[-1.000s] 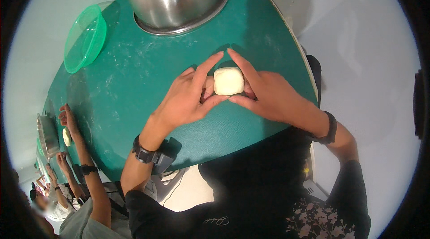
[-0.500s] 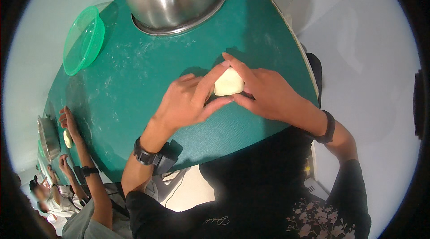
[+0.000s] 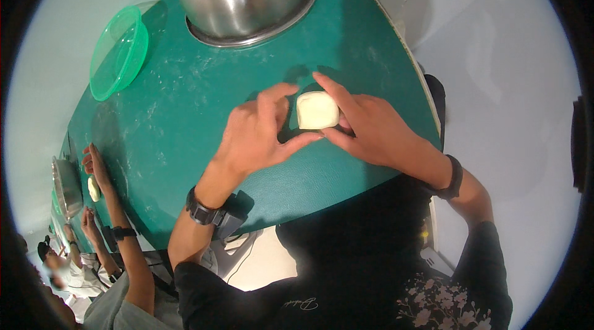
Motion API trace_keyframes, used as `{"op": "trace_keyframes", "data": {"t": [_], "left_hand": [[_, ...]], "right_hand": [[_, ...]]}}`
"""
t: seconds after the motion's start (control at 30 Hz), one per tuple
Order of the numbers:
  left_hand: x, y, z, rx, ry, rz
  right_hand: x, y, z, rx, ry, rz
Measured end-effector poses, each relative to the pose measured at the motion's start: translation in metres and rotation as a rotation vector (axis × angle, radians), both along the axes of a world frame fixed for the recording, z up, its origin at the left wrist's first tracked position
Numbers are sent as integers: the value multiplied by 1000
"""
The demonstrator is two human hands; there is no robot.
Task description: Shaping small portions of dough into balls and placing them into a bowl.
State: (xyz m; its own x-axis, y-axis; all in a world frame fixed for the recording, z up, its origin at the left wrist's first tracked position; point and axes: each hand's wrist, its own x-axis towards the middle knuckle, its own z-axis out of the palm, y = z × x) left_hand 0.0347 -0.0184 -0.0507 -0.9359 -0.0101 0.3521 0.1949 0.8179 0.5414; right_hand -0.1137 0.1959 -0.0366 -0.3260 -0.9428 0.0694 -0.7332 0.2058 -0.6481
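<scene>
A pale, squarish piece of dough (image 3: 317, 111) with rounded corners is at the middle of the view, above the green table. My right hand (image 3: 373, 124) holds it from the right, thumb along its lower edge and forefinger stretched past its top corner; the other fingers curl behind it. My left hand (image 3: 250, 131) is on the other side, its forefinger bent and apart from the dough. The left thumb reaches under the lower edge, near the right thumb; whether it touches the dough I cannot tell.
An upturned steel basin (image 3: 247, 8) stands on the flour-dusted green table (image 3: 185, 113) at the far side. A green plastic basket (image 3: 119, 53) is at the far left. Further left, a co-worker's hand (image 3: 93, 163) lies near another dough piece (image 3: 93, 188) and a steel bowl (image 3: 67, 188).
My left forefinger has come off the dough's top corner and bent back to the left. More of the dough's face shows, and it stays in my right hand.
</scene>
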Motion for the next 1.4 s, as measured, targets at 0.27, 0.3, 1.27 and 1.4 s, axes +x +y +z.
{"op": "trace_keyframes", "data": {"t": [0.27, 0.3, 1.27, 1.4], "left_hand": [[0, -1, -1, -394, 4, 5], [0, 0, 0, -394, 4, 2], [8, 6, 15, -340, -73, -100], [6, -3, 18, -215, -143, -143]], "right_hand": [[2, 0, 1, -3, -16, -7], [2, 1, 0, -14, -9, -6], [5, 1, 0, -25, 13, 17], [3, 3, -2, -25, 59, -36]]}}
